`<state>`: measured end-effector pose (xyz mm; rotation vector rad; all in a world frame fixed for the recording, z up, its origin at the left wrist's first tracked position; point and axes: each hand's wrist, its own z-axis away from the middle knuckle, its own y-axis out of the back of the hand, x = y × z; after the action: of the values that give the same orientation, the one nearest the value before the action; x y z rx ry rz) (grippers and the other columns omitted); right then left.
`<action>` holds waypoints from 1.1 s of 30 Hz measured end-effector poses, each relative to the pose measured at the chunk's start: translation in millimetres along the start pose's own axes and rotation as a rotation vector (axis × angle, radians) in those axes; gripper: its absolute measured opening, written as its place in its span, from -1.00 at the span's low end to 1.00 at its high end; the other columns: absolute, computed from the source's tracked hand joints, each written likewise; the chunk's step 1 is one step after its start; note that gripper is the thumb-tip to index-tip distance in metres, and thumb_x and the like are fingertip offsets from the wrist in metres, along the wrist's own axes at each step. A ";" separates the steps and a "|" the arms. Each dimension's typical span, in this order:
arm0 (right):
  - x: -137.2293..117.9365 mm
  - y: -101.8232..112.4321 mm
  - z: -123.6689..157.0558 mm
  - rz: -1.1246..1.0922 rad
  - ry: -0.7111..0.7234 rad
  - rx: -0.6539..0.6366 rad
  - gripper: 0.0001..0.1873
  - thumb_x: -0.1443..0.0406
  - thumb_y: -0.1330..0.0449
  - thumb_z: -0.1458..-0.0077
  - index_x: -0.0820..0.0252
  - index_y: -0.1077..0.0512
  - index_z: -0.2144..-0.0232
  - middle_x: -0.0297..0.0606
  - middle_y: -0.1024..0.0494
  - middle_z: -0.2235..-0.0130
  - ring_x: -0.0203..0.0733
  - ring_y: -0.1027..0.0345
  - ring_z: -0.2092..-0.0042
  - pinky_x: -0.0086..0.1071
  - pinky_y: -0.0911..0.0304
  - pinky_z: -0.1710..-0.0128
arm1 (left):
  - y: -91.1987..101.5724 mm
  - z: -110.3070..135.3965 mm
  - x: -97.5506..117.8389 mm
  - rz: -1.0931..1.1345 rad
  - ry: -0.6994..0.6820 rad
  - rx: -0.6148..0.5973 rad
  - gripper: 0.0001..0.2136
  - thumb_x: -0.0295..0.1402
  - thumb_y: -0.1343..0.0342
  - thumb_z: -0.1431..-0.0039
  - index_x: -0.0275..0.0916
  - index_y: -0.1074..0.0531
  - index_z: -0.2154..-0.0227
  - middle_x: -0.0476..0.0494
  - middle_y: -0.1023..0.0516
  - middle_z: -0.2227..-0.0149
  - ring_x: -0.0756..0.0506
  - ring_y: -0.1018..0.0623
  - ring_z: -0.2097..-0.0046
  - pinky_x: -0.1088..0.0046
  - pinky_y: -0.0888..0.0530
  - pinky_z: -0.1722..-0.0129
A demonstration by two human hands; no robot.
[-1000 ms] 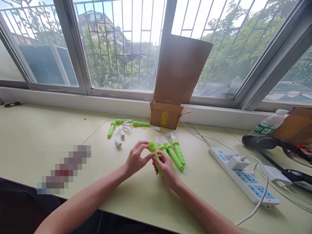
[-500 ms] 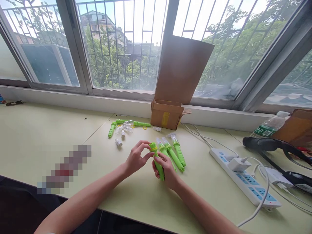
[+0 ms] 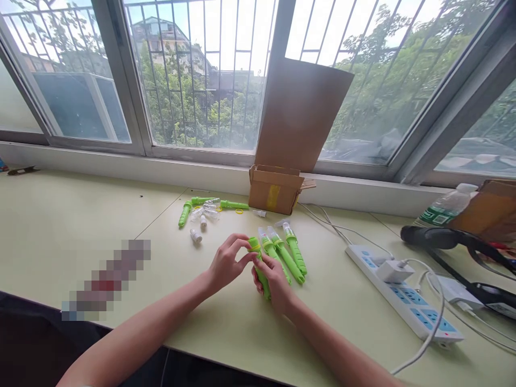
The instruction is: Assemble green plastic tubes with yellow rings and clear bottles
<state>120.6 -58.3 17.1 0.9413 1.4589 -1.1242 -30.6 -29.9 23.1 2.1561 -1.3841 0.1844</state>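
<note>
A green plastic handle (image 3: 263, 280) with a threaded top and a yellow ring near it is held above the table, tilted. My right hand (image 3: 277, 282) wraps round its shaft. At the top end, thumb and fingers of my left hand (image 3: 230, 259) pinch it by the yellow ring. Just right of my hands lie several green handles fitted with clear tips, one of them a ribbed handle (image 3: 296, 251). Farther back are loose green handles, such as one handle (image 3: 185, 214), with clear plastic caps (image 3: 209, 211) and a yellow ring (image 3: 239, 211).
A small open cardboard box (image 3: 274, 194) stands against the window ledge. On the right are a white power strip (image 3: 397, 290) with cables, black glasses (image 3: 447, 239) and a plastic bottle (image 3: 447, 207). A pixelated object (image 3: 107, 279) lies on the left of the table (image 3: 217, 328).
Both hands keep the same grip on the green handle. The handle and my right hand have shifted only very slightly.
</note>
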 end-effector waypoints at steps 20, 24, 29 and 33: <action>2.1 2.4 -1.7 -0.165 -0.037 -0.032 -0.71 0.11 -0.26 0.01 0.18 -0.32 0.39 -0.40 -0.41 0.52 -0.34 -0.26 0.63 -0.47 -0.20 0.72 | 3.9 -3.3 1.0 0.076 0.036 -0.018 -0.90 -0.39 -0.16 -0.14 -0.22 -0.36 0.30 -0.18 -0.46 0.17 -0.09 -0.51 0.13 0.32 -0.50 0.13; 2.9 3.8 -2.4 -0.163 0.008 -0.063 -0.74 0.12 -0.20 -0.06 0.22 -0.35 0.42 -0.37 -0.40 0.58 -0.35 -0.25 0.63 -0.47 -0.21 0.65 | 2.7 -2.6 -0.3 0.083 0.041 -0.032 -0.90 -0.39 -0.16 -0.14 -0.22 -0.36 0.29 -0.18 -0.46 0.17 -0.08 -0.51 0.13 0.34 -0.49 0.13; 2.9 5.6 -2.7 -0.212 -0.025 -0.091 -0.72 0.10 -0.18 -0.07 0.22 -0.33 0.42 -0.39 -0.37 0.62 -0.39 -0.15 0.70 -0.52 -0.07 0.75 | 2.2 -1.7 0.2 0.099 0.063 -0.050 -0.89 -0.38 -0.16 -0.14 -0.22 -0.36 0.29 -0.18 -0.45 0.16 -0.08 -0.51 0.12 0.33 -0.48 0.12; 2.9 5.4 -0.9 -0.203 -0.054 -0.086 -0.73 0.09 -0.16 -0.10 0.17 -0.29 0.34 -0.45 -0.35 0.64 -0.42 -0.06 0.74 -0.56 0.02 0.81 | 2.3 -1.9 2.0 0.129 0.065 -0.051 -0.89 -0.37 -0.17 -0.14 -0.22 -0.36 0.29 -0.19 -0.45 0.15 -0.09 -0.51 0.11 0.33 -0.48 0.11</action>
<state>125.0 -56.0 13.4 0.7098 1.5713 -1.2133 -31.3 -31.2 26.3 2.0029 -1.4750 0.2632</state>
